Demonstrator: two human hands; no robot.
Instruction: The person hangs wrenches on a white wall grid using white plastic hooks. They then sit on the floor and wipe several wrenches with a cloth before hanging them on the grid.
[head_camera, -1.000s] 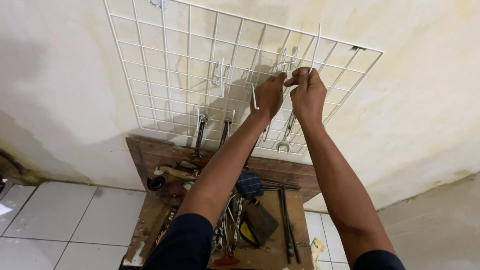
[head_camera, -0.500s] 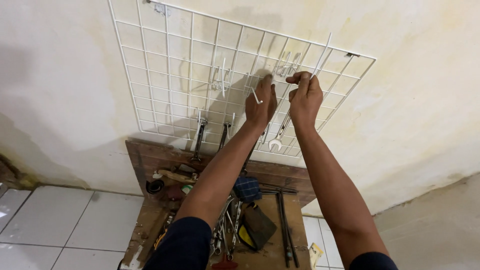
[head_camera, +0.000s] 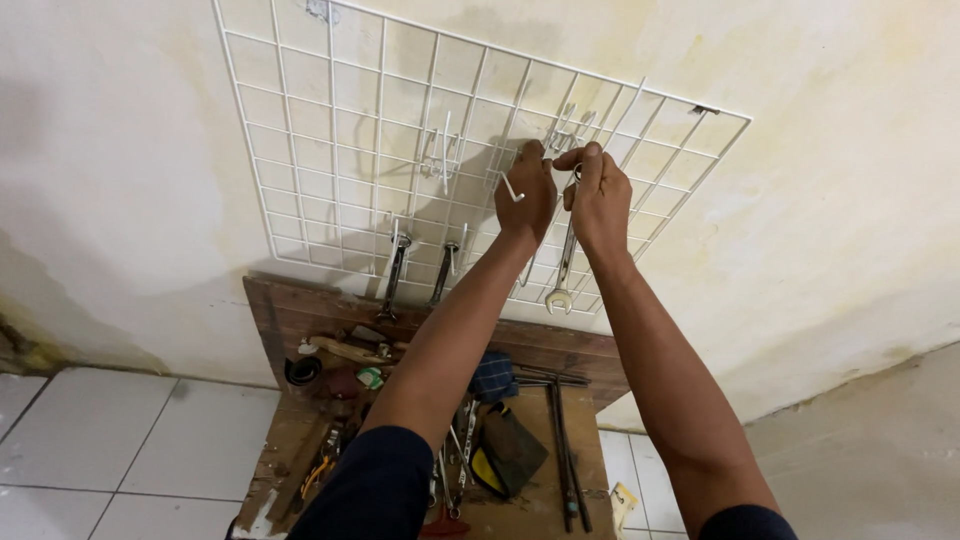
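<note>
Two hands are raised together against the white wire grid panel (head_camera: 400, 130) fixed to the stained wall, in the only view there is, from the head camera. The left hand (head_camera: 527, 195) and the right hand (head_camera: 598, 195) sit side by side, nearly touching, towards the panel's right side. The right hand's fingers are pinched round the top end of a silver open-ended wrench (head_camera: 563, 262), right where that end meets a small white wire hook (head_camera: 566, 130) on the grid. The wrench's long axis runs nearly straight down the grid, its open jaw at the bottom, near the panel's lower edge. The left hand is closed at the grid just left of the wrench's top, with a short white hook prong (head_camera: 513, 189) sticking out beside its fingers; whether it grips that hook or only steadies it, I cannot tell. The right hand is the nearer to the wrench. Left of it on the grid, two dark-handled tools (head_camera: 395, 270) hang. Below the panel stands a wooden bench (head_camera: 300, 310) littered with hand tools.
</note>
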